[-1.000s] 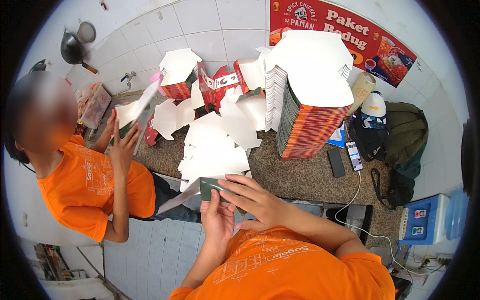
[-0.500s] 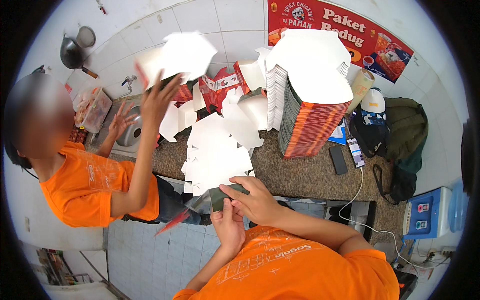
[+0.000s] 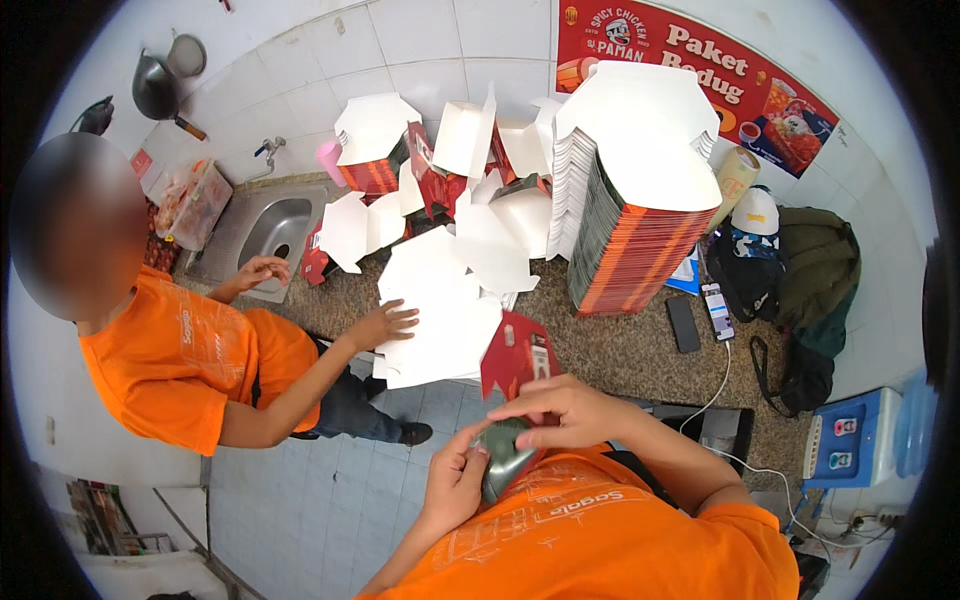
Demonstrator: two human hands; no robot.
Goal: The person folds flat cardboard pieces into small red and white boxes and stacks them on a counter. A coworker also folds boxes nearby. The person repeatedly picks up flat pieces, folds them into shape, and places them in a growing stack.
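Two hands (image 3: 458, 478) (image 3: 572, 408) gripping a bent, glossy green carton (image 3: 507, 463), flat white cardboard sheets (image 3: 445, 335), speckled counter (image 3: 625, 345)

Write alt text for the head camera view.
Left hand holds a partly folded red-and-green cardboard box; right hand touches it. A co-worker's hand touches white cardboard sheets near a tall orange-striped cardboard stack on a speckled stone counter.

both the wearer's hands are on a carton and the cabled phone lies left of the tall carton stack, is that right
No: the head view shows the cabled phone lying right of the tall carton stack. The left hand and right hand are indeed on a carton.
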